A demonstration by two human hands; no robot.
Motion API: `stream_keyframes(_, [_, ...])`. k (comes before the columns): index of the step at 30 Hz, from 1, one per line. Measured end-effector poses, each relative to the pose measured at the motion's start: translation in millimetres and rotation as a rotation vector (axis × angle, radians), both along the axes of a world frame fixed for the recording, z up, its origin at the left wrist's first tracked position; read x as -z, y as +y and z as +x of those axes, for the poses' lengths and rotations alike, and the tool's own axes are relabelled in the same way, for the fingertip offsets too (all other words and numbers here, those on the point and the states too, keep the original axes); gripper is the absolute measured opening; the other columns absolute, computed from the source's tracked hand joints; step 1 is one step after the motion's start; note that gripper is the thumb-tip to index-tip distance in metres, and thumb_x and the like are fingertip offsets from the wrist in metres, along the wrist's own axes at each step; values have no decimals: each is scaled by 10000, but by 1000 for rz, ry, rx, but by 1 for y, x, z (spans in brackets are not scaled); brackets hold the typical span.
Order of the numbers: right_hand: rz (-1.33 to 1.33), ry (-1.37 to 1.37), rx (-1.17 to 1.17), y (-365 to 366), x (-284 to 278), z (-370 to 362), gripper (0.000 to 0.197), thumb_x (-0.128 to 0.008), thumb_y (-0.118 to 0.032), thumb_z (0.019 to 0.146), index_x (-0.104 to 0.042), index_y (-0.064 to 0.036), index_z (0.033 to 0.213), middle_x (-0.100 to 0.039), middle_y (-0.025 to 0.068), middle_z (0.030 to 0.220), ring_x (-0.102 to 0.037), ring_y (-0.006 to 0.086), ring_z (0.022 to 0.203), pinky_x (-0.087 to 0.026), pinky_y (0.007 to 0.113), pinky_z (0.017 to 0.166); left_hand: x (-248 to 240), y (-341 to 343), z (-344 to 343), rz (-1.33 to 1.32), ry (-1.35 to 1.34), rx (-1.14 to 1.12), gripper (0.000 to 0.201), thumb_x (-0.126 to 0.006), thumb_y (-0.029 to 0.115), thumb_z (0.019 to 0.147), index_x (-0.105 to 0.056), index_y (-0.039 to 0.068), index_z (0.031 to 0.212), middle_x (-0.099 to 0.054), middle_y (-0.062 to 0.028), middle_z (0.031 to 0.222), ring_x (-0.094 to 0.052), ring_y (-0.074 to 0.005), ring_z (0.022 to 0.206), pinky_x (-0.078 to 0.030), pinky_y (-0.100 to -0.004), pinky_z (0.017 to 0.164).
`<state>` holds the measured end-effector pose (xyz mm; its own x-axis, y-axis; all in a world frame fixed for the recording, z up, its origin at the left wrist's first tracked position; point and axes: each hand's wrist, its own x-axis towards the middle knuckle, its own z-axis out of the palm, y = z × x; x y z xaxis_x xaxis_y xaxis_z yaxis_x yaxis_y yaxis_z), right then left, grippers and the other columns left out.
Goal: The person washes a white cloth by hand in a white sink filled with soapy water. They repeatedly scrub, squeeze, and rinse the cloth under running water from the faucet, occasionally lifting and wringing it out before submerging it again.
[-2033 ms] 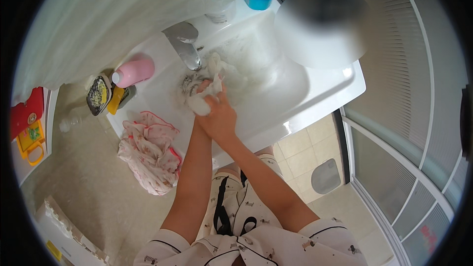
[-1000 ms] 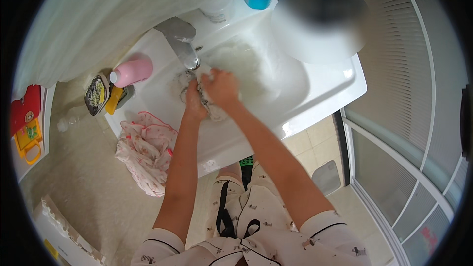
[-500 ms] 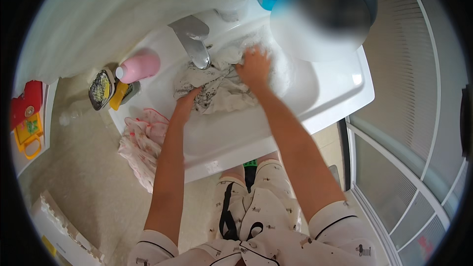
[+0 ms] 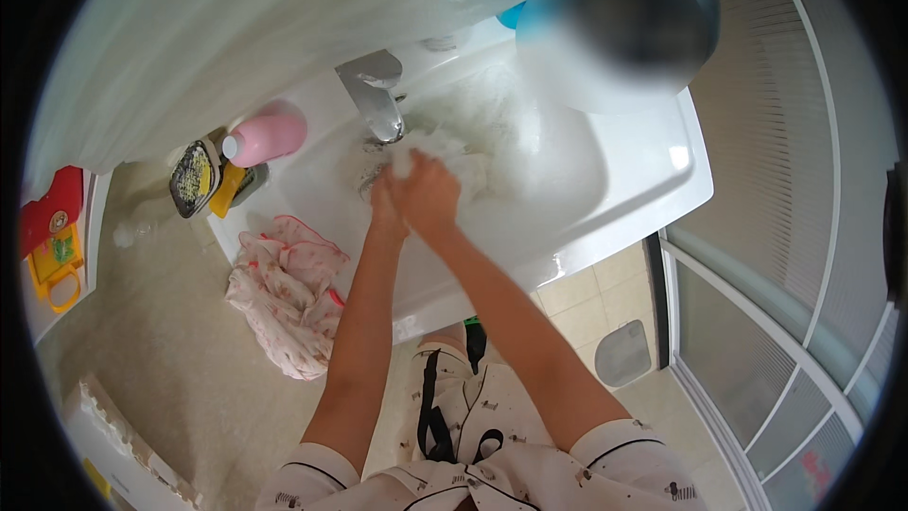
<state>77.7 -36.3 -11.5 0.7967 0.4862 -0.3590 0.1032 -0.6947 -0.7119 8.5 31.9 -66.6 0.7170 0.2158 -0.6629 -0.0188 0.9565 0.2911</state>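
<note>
Below the faucet [image 4: 376, 104], my two hands are close together over the white sink basin [image 4: 530, 218]. A wet, pale garment [image 4: 463, 166] lies in the cloudy water, bunched up around them. My right hand [image 4: 430, 194] is closed, with a fold of the cloth rising from its fist. My left hand [image 4: 386, 201] presses against it from the left, its fingers curled and partly hidden, also closed on the cloth. Part of the garment by the left hand shows a dark pattern.
A pink bottle [image 4: 268, 139] lies on the sink's left ledge, near a scrub brush [image 4: 196, 178] and a yellow sponge [image 4: 227, 191]. Another pale pink garment [image 4: 284, 298] hangs over the left rim. A ribbed sliding door [image 4: 766, 151] stands at the right.
My right hand has moved left and nearer to me, meeting my left hand, which has shifted slightly right. The garment, spread wider before, is now bunched between them.
</note>
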Motion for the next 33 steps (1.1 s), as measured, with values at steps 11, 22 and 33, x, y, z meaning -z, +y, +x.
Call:
stream_keyframes(11, [-349,-143,84,-20,13,73,658,-703,-450,764,-531,-138,1318,-454,154,1394,-380,409,1308,-388,618,928,-37,-4,-21,-246,155,-181,576,-593,438,908,-494,62,1333,-583,-106,1287,-548,-297,1191,-410,-488,1048])
stream_keyframes(22, [324,-42,-65,-14,-18,-47,425,-734,-284,730,-661,-135,1121,-654,175,984,-660,379,862,-534,436,743,23,36,-27,100,-3,-1,594,-466,479,961,-448,52,1373,-557,-120,1295,-545,-300,1162,-441,-456,1011])
stream_keyframes(33, [451,504,-52,-41,84,87,497,-690,-455,771,-710,16,928,-685,197,919,-659,320,814,-523,400,797,-14,33,-1,386,291,121,490,-566,253,942,-413,42,1357,-553,-107,1254,-544,-295,1177,-488,-471,956])
